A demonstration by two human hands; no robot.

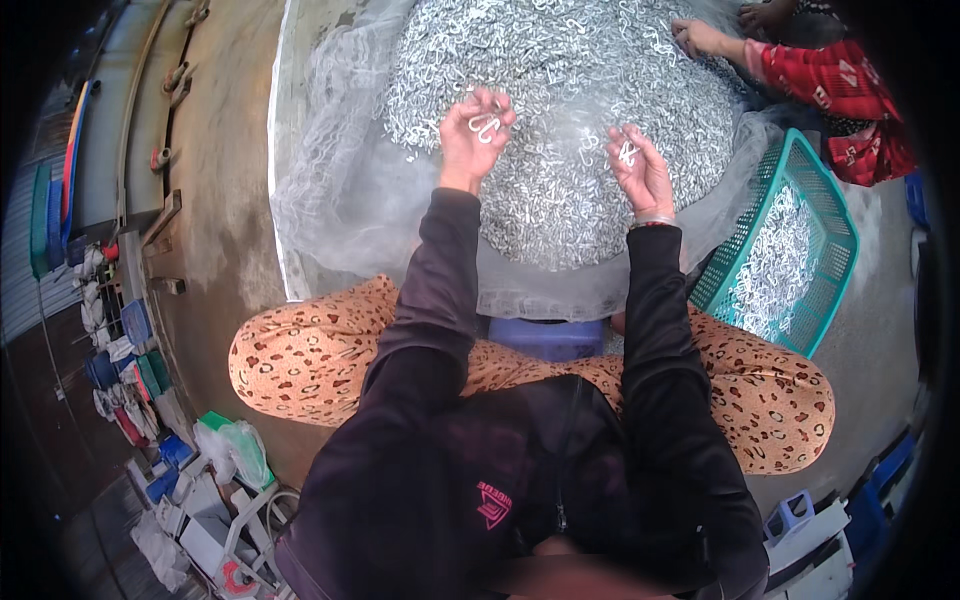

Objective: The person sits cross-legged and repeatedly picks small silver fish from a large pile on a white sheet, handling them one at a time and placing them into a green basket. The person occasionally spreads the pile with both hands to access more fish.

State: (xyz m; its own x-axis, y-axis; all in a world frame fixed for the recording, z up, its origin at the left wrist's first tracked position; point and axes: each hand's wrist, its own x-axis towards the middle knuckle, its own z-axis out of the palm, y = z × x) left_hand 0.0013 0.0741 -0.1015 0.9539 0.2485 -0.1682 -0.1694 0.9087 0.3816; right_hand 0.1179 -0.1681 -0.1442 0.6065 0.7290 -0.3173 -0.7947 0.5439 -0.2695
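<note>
A wide heap of small, whitish S-shaped pieces (560, 215), like little hooks, lies on a sheer net sheet (340, 190) in front of me. Over the heap's left part, my left hand (474, 138) is raised with curled fingers, closed on a few of these pieces (486, 127). My right hand (642, 178), above the right part, pinches some white S-shaped pieces (628, 152) between thumb and fingers. Beside my right knee stands a green plastic basket (838, 225) holding many more of the same pieces.
Another person's hand (698, 38), in a red patterned sleeve (830, 85), reaches to the heap's far right edge. A blue plastic thing (548, 340) sits between my legs under the net. Pipes and a wall (160, 90) run along the left, with crates and clutter (205, 505) at lower left.
</note>
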